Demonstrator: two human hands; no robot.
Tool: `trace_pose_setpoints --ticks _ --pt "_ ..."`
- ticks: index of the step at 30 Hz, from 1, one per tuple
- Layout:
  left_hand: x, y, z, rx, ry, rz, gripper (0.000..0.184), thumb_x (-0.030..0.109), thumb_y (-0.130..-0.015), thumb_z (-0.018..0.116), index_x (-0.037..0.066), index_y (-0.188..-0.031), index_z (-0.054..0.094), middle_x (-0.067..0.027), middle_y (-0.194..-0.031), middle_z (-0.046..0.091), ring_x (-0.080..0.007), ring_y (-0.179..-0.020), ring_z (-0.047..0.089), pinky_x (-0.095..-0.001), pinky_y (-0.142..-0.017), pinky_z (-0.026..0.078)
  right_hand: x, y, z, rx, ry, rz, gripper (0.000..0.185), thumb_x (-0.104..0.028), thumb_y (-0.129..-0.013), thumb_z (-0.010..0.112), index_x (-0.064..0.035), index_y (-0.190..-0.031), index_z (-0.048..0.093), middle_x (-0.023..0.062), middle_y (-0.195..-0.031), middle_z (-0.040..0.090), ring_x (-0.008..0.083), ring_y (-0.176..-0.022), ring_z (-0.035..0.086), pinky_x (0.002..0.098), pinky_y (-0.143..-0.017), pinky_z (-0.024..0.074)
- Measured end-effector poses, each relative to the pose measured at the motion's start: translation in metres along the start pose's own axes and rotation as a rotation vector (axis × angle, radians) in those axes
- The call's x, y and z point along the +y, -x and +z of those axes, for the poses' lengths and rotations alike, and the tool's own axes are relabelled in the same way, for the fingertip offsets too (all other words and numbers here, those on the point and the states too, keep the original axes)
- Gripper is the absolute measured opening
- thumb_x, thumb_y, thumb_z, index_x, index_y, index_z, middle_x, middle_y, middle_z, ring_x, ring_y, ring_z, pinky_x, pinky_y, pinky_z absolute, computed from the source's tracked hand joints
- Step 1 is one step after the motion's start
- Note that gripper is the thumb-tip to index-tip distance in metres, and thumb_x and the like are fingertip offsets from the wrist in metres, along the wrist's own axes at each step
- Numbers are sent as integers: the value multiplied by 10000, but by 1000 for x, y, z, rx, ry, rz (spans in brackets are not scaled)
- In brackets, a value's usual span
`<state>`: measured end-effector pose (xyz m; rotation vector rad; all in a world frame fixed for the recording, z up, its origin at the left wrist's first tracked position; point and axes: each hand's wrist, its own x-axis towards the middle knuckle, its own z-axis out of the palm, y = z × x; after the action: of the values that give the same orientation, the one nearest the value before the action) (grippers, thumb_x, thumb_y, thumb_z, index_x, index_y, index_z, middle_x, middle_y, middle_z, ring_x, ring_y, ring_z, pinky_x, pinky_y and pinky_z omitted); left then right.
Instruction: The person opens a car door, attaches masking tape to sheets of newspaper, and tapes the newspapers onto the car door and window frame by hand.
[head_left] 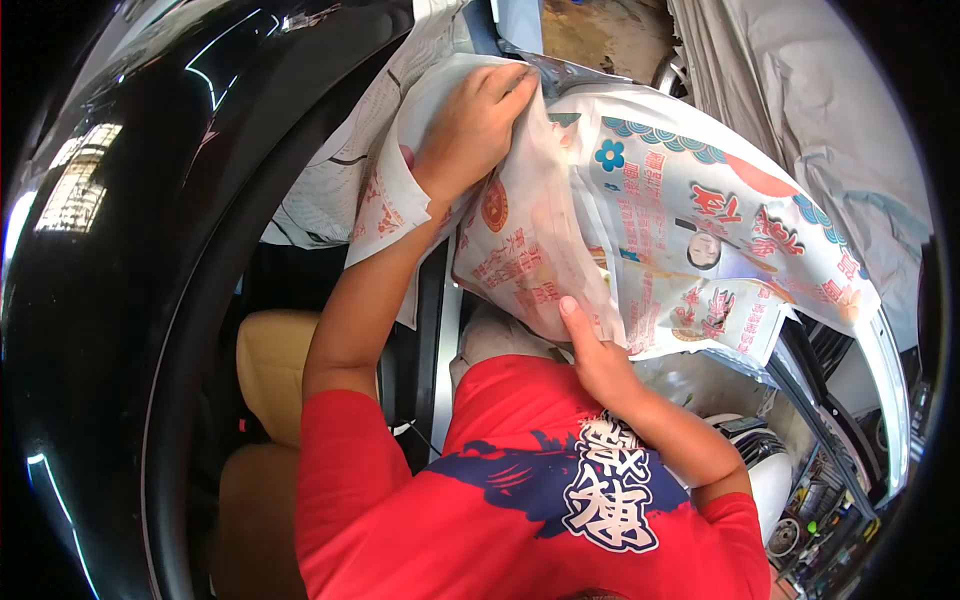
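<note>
A printed newspaper sheet (530, 255) is draped in folds in front of me, over what looks like an open car door. My left hand (478, 125) is at its upper part, fingers bent and closed on the paper near the top edge; a loose flap of paper lies over the wrist. Lower down, my right hand (605, 368) grips the bottom edge, thumb on top and the other fingers mostly hidden. Beside it, a colourfully printed newspaper sheet (690, 215) covers the door's right part.
A glossy black car body panel (90, 330) curves along the left. Tan car seats (275, 370) show inside the car. Pale sheeting (790, 110) hangs at the upper right. The door's bare silver edge (893, 400) and cluttered shelves (825, 510) are at the lower right.
</note>
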<state>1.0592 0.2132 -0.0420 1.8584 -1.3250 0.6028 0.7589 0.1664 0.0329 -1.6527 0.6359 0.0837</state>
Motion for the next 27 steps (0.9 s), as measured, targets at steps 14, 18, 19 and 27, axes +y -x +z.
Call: trace_pose_setpoints --ticks 14,18,19,27 --pt "-1 -11 -20 -124 -228 121 418 120 -874 599 70 -1284 667 -48 -1290 623 -255 -1186 576 -388 -976 498 4 -11 49 -62 149 -182 512 -148 -1093 435 76 -1525 279 294 -1383 529 381 -1293 529 408 -1109 386" --pt "1 -10 -17 -129 -284 88 429 126 -868 591 68 -1286 667 -36 -1289 623 -252 -1179 566 -375 -980 493 5 -7 45 -8 118 -152 528 -213 -1101 462 79 -1511 303 242 -1393 534 295 -1286 524 385 -1113 379" --pt "3 -10 -16 -122 -285 88 431 123 -866 592 68 -1287 667 -36 -1290 622 -254 -1171 567 -378 -984 493 5 -5 44 3 93 -145 532 -216 -1100 471 76 -1512 307 230 -1405 528 281 -1297 515 380 -1122 372" --pt "0 -5 -15 -83 -92 8 440 51 -875 580 51 -1308 657 -73 -1328 632 -309 -1190 562 -417 -1043 476 -2 -5 45 -62 -157 27 563 -234 -1106 462 34 -1555 255 203 -1466 479 267 -1372 441 368 -1164 315"
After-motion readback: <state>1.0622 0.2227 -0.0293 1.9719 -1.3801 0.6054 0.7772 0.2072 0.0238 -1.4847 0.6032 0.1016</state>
